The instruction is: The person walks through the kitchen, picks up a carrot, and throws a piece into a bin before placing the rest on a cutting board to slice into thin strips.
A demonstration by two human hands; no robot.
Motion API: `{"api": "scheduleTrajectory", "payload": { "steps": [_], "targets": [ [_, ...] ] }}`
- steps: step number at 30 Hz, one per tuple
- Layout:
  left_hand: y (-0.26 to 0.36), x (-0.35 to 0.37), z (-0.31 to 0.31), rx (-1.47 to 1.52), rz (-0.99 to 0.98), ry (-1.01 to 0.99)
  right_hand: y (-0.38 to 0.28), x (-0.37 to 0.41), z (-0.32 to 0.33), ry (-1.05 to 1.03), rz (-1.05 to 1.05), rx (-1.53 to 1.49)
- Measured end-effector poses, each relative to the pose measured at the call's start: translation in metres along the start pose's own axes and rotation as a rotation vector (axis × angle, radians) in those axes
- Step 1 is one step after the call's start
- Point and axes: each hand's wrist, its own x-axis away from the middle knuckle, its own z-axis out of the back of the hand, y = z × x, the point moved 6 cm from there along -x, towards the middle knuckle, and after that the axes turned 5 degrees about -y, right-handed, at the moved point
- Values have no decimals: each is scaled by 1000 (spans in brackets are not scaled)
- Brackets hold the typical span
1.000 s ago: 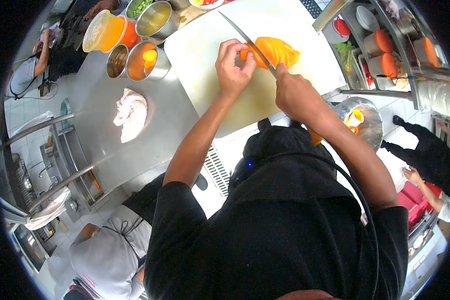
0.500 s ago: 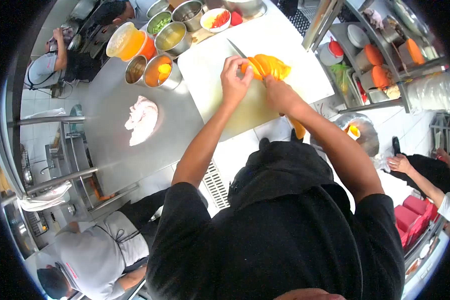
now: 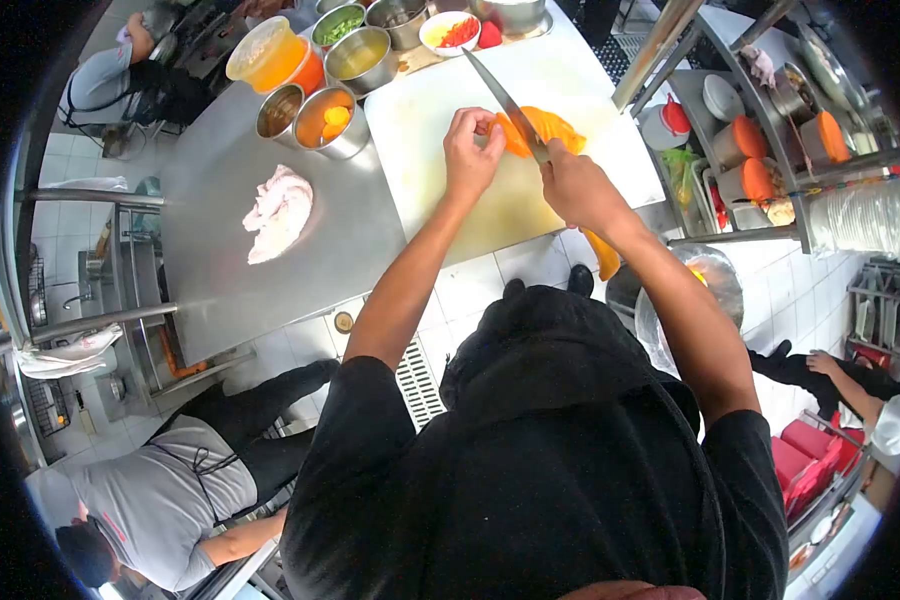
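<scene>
My right hand (image 3: 585, 192) is closed round the handle of a kitchen knife (image 3: 502, 95), whose long blade points away to the upper left. The blade crosses over sliced orange flesh (image 3: 560, 128), fruit or vegetable, lying on the white cutting board (image 3: 425, 100). At the left end of these slices, my left hand (image 3: 470, 158) pinches one orange slice (image 3: 510, 135) between thumb and fingers. A longer orange piece (image 3: 602, 255) hangs past the board's near edge, below my right wrist.
A crumpled pale cloth (image 3: 280, 212) lies on the steel table (image 3: 210, 265). Orange pieces fill a metal pot (image 3: 315, 130) left of the board, beside a plastic tub (image 3: 260, 62) and several bowls. A large metal bowl (image 3: 727, 272) stands low at right. Co-workers stand around.
My right hand has drawn the knife up and turned it, so more blade shows above the slices. My left hand stays at the slice. The whole view has shifted slightly.
</scene>
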Motion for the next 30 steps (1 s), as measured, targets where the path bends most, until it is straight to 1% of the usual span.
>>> {"api": "scheduleTrajectory", "payload": {
  "steps": [2,8,11,14,17,23,26,30],
  "targets": [
    [0,-1,0,12,0,5,-1,-2,0,16,1,18],
    [0,-2,1,2,-13,5,-7,-1,2,-24,-18,11],
    [-1,0,1,-29,9,2,-16,3,8,-127,-112,-115],
    [-2,-1,1,-22,27,-5,-19,3,11,-188,-169,-141],
    [0,0,2,-40,78,-45,-24,3,12,-178,-154,-137],
    [-1,0,3,-39,32,-41,-13,-8,-3,-78,-87,-30],
    [-1,-1,2,-44,32,-40,-12,-7,-2,-82,-89,-43],
    [-1,1,4,-55,39,-38,-15,-8,-7,-124,-173,-4]
  ]
}}
